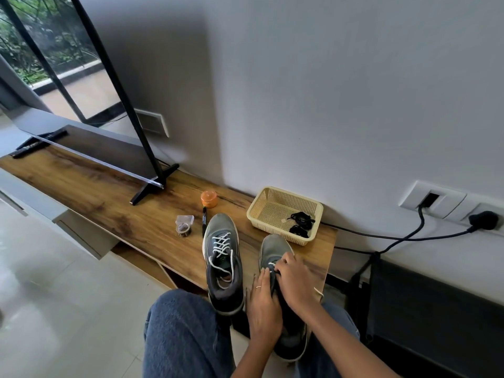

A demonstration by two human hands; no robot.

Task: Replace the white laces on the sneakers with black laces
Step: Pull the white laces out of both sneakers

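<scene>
Two grey sneakers sit side by side at the near end of a wooden bench (114,192), toes toward the wall. The left sneaker (222,257) still carries its white laces (222,245), criss-crossed over the tongue with loose ends trailing into the opening. The right sneaker (272,252) overhangs the bench edge above the person's denim-clad knees and is worked on by both hands. The left hand (263,304), one ring on a finger, rests flat along the shoe's inner side, fingers nearly straight. The right hand (296,279) is curled over the eyelets, its fingertips pinching a white lace (271,266). Just beyond the right sneaker stands one cream plastic basket (268,207) holding two bundles of black laces (301,225). Left of the shoes lie one black marker (204,223), one orange-lidded jar (209,199) and one small clear box (184,226). One television (109,148) stands farther along the bench.
</scene>
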